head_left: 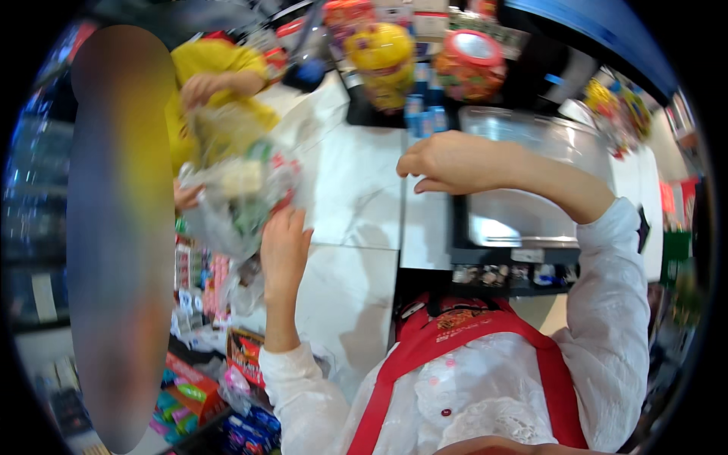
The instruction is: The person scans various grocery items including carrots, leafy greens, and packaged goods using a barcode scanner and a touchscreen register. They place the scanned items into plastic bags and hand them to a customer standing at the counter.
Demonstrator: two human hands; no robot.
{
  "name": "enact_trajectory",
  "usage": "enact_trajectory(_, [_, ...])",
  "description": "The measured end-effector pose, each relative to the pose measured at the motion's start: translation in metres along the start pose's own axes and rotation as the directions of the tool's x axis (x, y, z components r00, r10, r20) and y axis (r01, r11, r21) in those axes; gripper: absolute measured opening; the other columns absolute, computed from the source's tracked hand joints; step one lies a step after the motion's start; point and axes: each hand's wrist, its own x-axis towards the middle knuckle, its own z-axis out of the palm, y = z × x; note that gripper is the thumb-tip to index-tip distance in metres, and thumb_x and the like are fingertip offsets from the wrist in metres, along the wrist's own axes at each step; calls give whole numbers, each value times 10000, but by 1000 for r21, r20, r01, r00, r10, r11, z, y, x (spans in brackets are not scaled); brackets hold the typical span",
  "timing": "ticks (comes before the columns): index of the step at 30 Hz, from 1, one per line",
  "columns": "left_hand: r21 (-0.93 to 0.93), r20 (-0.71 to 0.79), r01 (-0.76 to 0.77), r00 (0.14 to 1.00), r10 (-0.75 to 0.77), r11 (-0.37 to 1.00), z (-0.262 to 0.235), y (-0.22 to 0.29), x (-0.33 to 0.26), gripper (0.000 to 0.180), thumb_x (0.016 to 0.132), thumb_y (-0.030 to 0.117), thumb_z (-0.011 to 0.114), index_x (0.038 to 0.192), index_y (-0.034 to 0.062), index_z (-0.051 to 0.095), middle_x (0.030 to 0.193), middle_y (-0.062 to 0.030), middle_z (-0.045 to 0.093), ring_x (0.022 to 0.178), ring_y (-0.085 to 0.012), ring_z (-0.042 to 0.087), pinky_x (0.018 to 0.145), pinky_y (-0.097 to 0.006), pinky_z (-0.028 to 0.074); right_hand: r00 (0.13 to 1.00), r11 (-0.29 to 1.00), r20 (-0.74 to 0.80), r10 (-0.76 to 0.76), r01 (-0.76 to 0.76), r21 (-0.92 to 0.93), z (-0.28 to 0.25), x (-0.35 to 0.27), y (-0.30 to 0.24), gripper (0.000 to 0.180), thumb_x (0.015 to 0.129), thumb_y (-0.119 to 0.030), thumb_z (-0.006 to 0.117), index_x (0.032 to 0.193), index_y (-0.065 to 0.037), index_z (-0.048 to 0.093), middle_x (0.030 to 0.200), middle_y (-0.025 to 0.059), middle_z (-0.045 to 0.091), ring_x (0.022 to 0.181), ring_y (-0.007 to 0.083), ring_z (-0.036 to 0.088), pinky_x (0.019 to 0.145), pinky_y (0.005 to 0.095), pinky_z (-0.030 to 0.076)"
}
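A clear plastic bag with pale, green and red contents is at the left edge of the white counter. My left hand reaches up beside it, its fingers stretched toward the bag's right side. Whether the fingertips touch the plastic is hard to tell. On the bag's far side, a person in a yellow top has one hand over it and another hand at its left side. Over the counter's right part hovers my right hand, loosely bent, thumb apart, holding nothing.
A shiny metal tray-like surface lies under my right forearm. Behind stand a yellow jar, a red-lidded tub and small blue boxes. Packaged goods fill shelves below the counter's left edge.
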Motion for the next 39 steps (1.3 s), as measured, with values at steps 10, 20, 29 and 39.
enact_trajectory(10, [-372,-139,-378,926,351,848,-8,242,-9,231,785,-2,608,1016,-12,598,1001,-155,619,920,-324,583,789,-395,468,889,883,-297,348,-204,424,91,-273,15,257,827,-171,612,994,19,570,871,146,631,814,312,601,720,381,474])
enact_trajectory(20, [-743,-181,-611,577,796,274,40,505,14,217,781,-21,619,998,-7,620,971,-151,624,882,-297,609,778,-350,481,174,469,-466,868,25,883,204,-497,-3,140,849,-109,581,946,-16,619,812,73,665,721,134,624,672,276,493])
enact_trajectory(29, [-784,-159,-612,360,919,104,89,650,-5,348,760,30,641,1100,11,571,924,-142,621,832,-308,596,726,-370,483,-401,272,-453,796,-433,860,299,-646,117,310,762,-66,579,1069,-25,597,1015,169,631,909,302,614,800,367,488])
enact_trajectory(39, [-792,-248,-309,951,185,526,115,648,-21,374,813,42,596,1178,29,513,1030,-155,600,830,-270,621,719,-319,487,37,366,-579,815,-808,463,342,-806,267,433,898,-191,517,1318,-115,450,1130,185,601,960,339,601,810,383,471])
